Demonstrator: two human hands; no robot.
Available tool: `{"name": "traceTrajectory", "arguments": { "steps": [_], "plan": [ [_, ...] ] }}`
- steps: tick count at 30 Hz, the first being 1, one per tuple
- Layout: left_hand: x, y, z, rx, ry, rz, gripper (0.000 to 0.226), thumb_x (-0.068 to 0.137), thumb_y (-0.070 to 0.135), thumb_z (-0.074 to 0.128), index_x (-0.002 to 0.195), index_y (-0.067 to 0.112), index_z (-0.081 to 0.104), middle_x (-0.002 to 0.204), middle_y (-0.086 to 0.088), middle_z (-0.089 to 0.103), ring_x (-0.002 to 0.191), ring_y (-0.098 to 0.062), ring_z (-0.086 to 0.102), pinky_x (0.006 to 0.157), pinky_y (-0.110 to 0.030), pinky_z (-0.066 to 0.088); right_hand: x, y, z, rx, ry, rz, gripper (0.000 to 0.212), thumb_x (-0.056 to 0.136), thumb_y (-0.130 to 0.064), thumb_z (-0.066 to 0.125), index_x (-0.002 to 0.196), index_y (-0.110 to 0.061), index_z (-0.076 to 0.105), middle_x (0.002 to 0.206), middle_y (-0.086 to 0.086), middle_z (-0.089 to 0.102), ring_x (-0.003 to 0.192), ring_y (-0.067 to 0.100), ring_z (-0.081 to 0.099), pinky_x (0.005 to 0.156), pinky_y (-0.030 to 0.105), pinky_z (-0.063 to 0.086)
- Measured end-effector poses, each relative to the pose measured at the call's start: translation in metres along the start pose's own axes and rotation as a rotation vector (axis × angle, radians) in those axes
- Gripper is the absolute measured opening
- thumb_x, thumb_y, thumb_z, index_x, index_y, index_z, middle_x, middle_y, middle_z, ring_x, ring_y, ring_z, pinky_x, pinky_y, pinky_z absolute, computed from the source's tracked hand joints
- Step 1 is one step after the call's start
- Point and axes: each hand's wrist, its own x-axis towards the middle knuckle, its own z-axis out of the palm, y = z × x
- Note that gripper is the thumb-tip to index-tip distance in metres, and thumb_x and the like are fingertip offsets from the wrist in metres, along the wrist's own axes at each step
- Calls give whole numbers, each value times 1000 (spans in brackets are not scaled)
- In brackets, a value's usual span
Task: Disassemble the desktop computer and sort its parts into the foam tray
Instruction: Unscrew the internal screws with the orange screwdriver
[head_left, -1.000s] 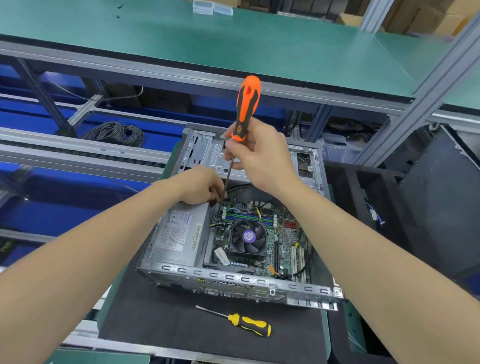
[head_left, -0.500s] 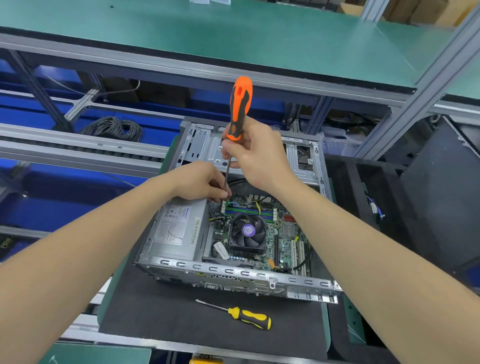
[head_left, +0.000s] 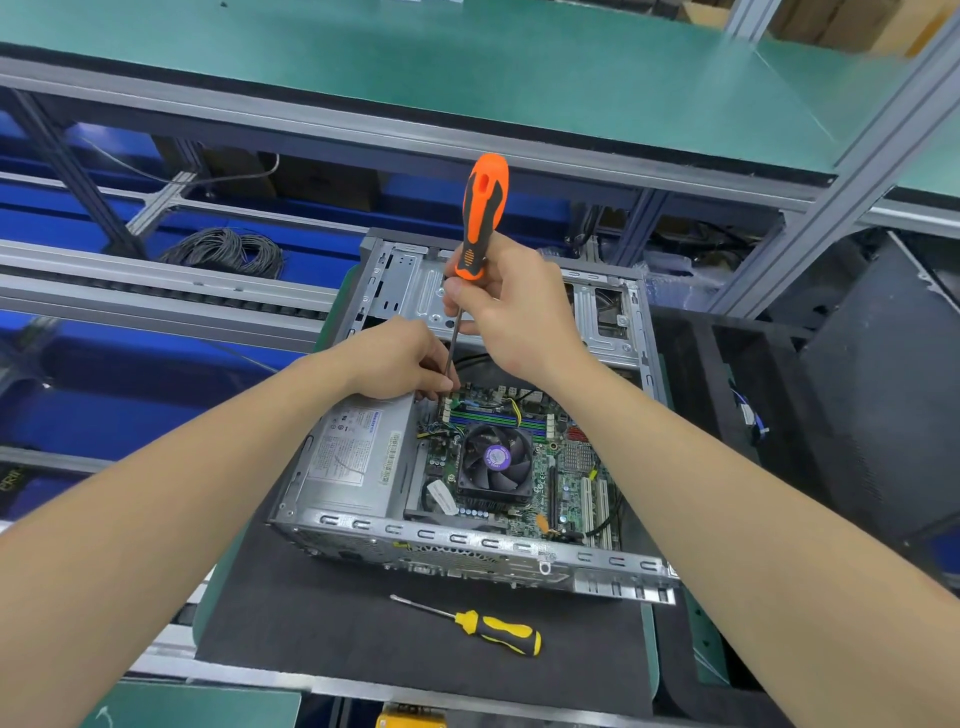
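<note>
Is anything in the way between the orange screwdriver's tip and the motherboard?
Only the left hand: its fingers pinch the shaft of the orange screwdriver just above the motherboard, hiding the tip. The right hand grips the handle.

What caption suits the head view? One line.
Right hand holds an orange-and-black screwdriver upright in the open grey metal computer case; left hand pinches its lower shaft.

Opened desktop computer (head_left: 467, 545), laid on its side.
Power supply (head_left: 353, 457), fan (head_left: 496, 462) and green motherboard (head_left: 571, 483) are exposed inside; a black foam tray (head_left: 691, 374) is set just to its right.
</note>
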Motion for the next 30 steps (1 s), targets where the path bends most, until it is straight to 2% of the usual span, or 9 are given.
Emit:
{"name": "traceTrajectory", "arguments": {
  "steps": [13,18,21,23,25,28,30],
  "plan": [
    [-1,-2,3,-28,6,-5,9,96,23,72,99,23,81,83,8,79,72,3,72,81,-28,61,1,1,1,-33,-22,11,6,95,-14,62,99,-18,63,81,-3,73,81,19,73,82,48,62],
    [-4,3,-1,31,56,33,13,94,35,73,103,42,78,75,21,73,75,6,66,70,-11,46,5,-2,-4,-30,-95,39,21,97,-4,61,112,-16,67,93,-2,69,82,12,76,83,44,63],
    [-5,4,-2,-65,82,-4,5,91,35,77,94,36,81,72,19,75,69,-1,71,64,-11,48,7,-7,-6,49,-137,53,30,96,1,62,119,-18,66,100,-1,73,85,11,78,90,36,60],
    [-5,6,1,-114,126,-41,4,87,36,81,86,32,81,68,16,75,64,-4,72,60,-11,50,8,-8,-6,38,-150,57,29,97,1,61,116,-21,65,100,-1,75,90,9,77,93,36,59],
    [-4,8,5,-168,159,-76,11,83,35,85,79,26,81,65,9,75,61,-7,73,60,-14,56,8,-8,-5,22,-152,61,23,98,-3,59,109,-23,65,93,-1,77,92,14,76,93,43,58],
    [-4,9,9,-197,171,-105,23,76,39,89,70,19,79,62,4,74,57,-9,73,57,-14,55,4,-3,-1,-48,-108,72,8,91,-17,74,94,-23,70,84,-5,73,79,14,72,80,41,57],
    [-4,9,11,-200,179,-115,31,72,39,91,61,17,73,59,3,73,55,-8,71,52,-9,48,1,0,4,-123,-77,85,10,87,-26,80,88,-25,70,77,-1,72,73,16,69,72,37,54]
  ]
}}
